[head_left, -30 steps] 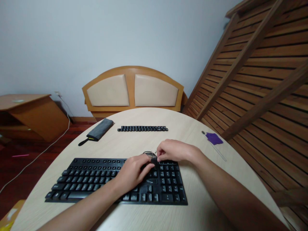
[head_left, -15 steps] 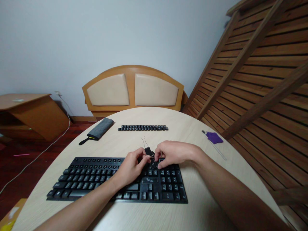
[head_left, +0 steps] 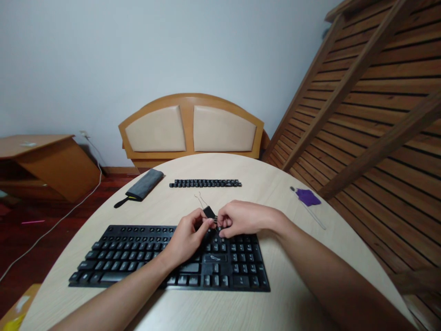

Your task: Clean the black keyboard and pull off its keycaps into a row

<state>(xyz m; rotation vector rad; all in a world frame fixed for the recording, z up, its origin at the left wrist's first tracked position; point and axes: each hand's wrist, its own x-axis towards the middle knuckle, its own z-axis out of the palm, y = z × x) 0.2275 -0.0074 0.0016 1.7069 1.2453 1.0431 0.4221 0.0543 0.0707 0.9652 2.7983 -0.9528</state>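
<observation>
My left hand (head_left: 191,232) pinches a keycap puller (head_left: 208,212) with a black handle; its two thin wire prongs point up and away. My right hand (head_left: 237,219) is closed beside the puller's lower end, thumb and fingers together. What sits between those fingertips is too small and hidden to make out. Both hands are above the right half of a black keyboard (head_left: 134,255), whose upper rows show bare key stems where keycaps are off. Behind the hands, loose black keycaps (head_left: 206,183) stand lined up in rows.
A grey pouch (head_left: 146,184) with a black strap lies at the left of the round table (head_left: 292,294). A purple cloth (head_left: 308,197) and a thin brush (head_left: 312,214) lie at the right. A wooden headboard (head_left: 189,103) stands behind the table, and a slatted wooden frame (head_left: 361,128) leans at the right.
The puller has tilted left with my left hand's fingers. My right hand has moved slightly left, and its thumb and fingers have closed together near the puller's lower end.
</observation>
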